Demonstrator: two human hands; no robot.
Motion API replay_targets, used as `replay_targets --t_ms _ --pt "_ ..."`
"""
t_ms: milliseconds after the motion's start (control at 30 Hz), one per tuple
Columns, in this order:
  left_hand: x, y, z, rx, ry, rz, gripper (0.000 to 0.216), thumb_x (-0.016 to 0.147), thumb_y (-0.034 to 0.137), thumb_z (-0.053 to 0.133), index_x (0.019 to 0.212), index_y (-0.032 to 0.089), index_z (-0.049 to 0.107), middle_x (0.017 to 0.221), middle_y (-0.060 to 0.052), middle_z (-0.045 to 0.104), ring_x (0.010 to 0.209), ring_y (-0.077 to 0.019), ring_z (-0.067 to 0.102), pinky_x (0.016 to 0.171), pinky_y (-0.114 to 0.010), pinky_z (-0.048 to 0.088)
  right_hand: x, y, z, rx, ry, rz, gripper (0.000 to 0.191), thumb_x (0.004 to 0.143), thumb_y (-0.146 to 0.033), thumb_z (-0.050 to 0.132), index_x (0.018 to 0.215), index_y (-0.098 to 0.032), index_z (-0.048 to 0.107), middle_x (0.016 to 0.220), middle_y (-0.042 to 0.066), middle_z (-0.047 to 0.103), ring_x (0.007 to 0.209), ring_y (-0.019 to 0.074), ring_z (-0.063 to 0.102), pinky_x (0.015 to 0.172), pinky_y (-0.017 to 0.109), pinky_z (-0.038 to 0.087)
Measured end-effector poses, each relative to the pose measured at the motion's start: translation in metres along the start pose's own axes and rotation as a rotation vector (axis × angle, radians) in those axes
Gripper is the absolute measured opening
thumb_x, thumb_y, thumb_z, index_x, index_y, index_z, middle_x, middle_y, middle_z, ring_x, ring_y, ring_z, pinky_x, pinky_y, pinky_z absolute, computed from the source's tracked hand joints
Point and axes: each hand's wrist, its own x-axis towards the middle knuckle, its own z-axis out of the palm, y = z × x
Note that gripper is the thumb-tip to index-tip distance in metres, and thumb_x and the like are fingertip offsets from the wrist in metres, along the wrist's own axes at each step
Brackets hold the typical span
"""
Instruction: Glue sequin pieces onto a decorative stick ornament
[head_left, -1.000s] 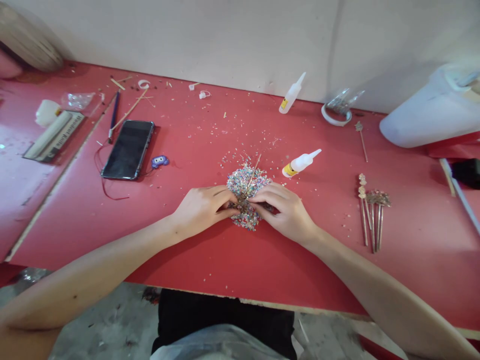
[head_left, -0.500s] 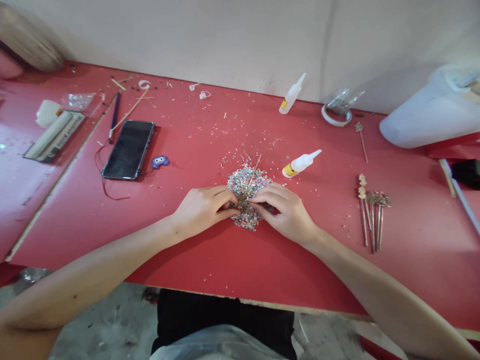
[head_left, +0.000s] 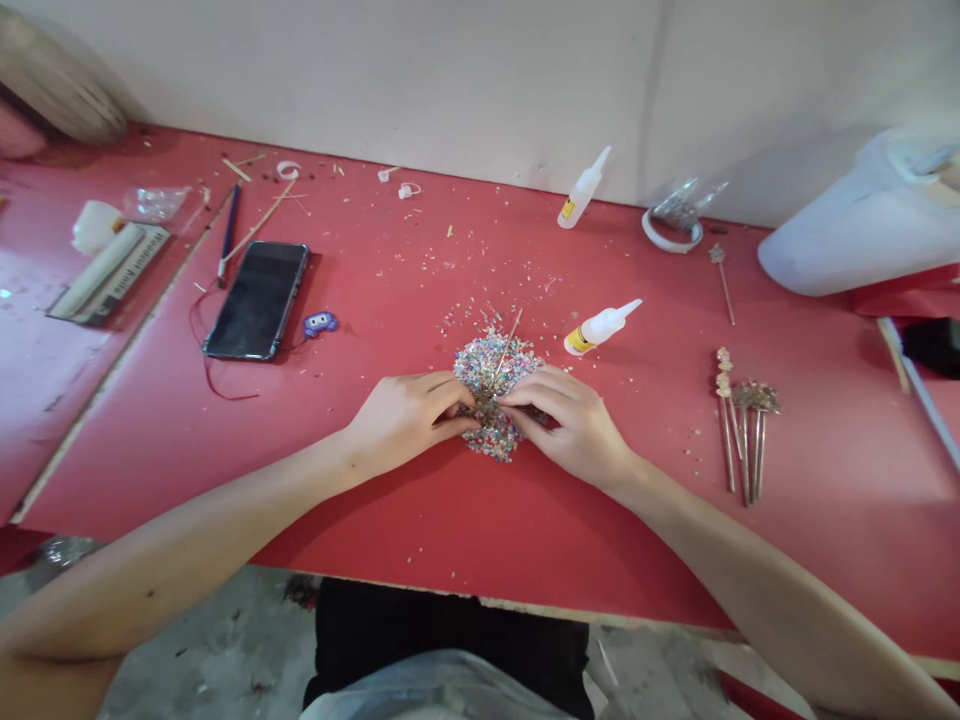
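A loose pile of small glittering chips [head_left: 489, 362] in mixed colours lies on the red table. In its middle is a hair stick [head_left: 508, 343], its thin gold shaft pointing away from me and its brownish ornamental head between my fingers. My left hand [head_left: 409, 415] pinches the left side of that head, fingers bent and thumb nearest me. From the right, my right hand [head_left: 574, 420] pinches the other side, its fingertips in the chips. The fingers partly cover the head, so its exact shape is hidden.
White glue bottles stand behind the pile, one close [head_left: 600, 328] and one near the wall [head_left: 583, 190]. Several hair sticks [head_left: 750, 430] lie to the right. Leftward are a phone [head_left: 259, 300], a small purple trinket [head_left: 321, 323] and a woodcut knife pack [head_left: 112, 272].
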Motion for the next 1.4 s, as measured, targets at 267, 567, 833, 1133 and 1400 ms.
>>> replay_targets --t_ms 267,567,833,1133,1400 --pt "-0.0002 0.0003 0.0000 0.000 -0.005 0.001 0.025 0.091 0.042 0.062 0.089 0.017 0.065 0.074 0.002 0.063 0.059 -0.0075 0.054 0.057 -0.019 0.037 -0.0003 -0.0002 -0.0001 0.005 0.000 0.009 0.009 0.089 -0.016 0.060 0.093 -0.021 0.066 0.085 0.005 0.069 0.080 0.0174 0.062 0.075 0.033 0.052" --pt "-0.0001 0.0001 -0.0004 0.010 -0.010 0.007 0.021 0.090 0.039 0.063 0.089 0.018 0.064 0.074 0.002 0.063 0.059 -0.0083 0.055 0.057 -0.020 0.036 0.0001 -0.0004 -0.0006 0.004 0.000 0.002 0.010 0.089 -0.015 0.060 0.092 -0.021 0.066 0.084 0.005 0.068 0.079 0.0174 0.062 0.074 0.033 0.051" --pt "-0.0002 -0.0008 0.0003 0.015 -0.003 0.008 0.021 0.090 0.038 0.064 0.089 0.018 0.064 0.074 0.003 0.062 0.060 -0.0081 0.055 0.057 -0.020 0.036 0.0006 -0.0006 -0.0003 -0.001 -0.006 -0.004 0.008 0.090 -0.015 0.059 0.092 -0.021 0.065 0.084 0.005 0.068 0.078 0.0170 0.061 0.073 0.033 0.052" --pt "0.0003 -0.0004 -0.0004 0.021 -0.005 0.008 0.022 0.091 0.040 0.062 0.089 0.018 0.064 0.074 0.002 0.063 0.059 -0.0080 0.055 0.057 -0.020 0.036 -0.0004 0.0008 0.0004 0.001 0.001 0.001 0.009 0.089 -0.015 0.060 0.093 -0.022 0.065 0.085 0.005 0.069 0.079 0.0175 0.062 0.074 0.034 0.052" --pt "0.0003 0.0006 -0.0005 0.013 -0.001 0.002 0.023 0.090 0.041 0.063 0.089 0.018 0.064 0.073 0.003 0.062 0.058 -0.0075 0.054 0.056 -0.019 0.036 -0.0001 0.0001 0.0005 -0.001 -0.005 0.009 0.009 0.090 -0.016 0.059 0.093 -0.022 0.066 0.086 0.005 0.069 0.080 0.0175 0.062 0.074 0.034 0.053"
